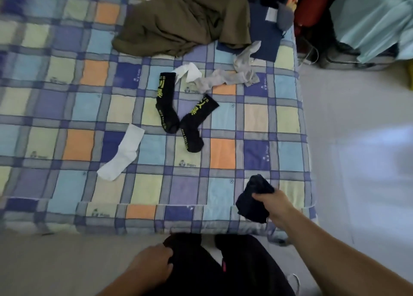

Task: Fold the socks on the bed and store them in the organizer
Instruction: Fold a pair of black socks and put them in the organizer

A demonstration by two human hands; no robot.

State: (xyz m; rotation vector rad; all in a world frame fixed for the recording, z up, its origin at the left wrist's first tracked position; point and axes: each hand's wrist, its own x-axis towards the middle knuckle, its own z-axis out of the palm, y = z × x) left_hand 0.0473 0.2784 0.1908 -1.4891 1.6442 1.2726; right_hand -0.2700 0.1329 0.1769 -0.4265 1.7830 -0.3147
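Fingers [259, 197] of your right hand [273, 203] curl round dark sock bundle [251, 203] over bed [67, 108] corner; your left hand [152, 264] rests on thigh, fingers loosely bent. Black pair [178, 114], white sock [121, 154] lie loose mid-bed.

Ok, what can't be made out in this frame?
- Organizer: not in the head view at all.
- Dark bundle: bunched in the right hand; one sock or a pair, unclear.
- Left hand: on dark trousers near the bottom edge, fingertips hidden.
- Grey socks: tangled, count unclear.
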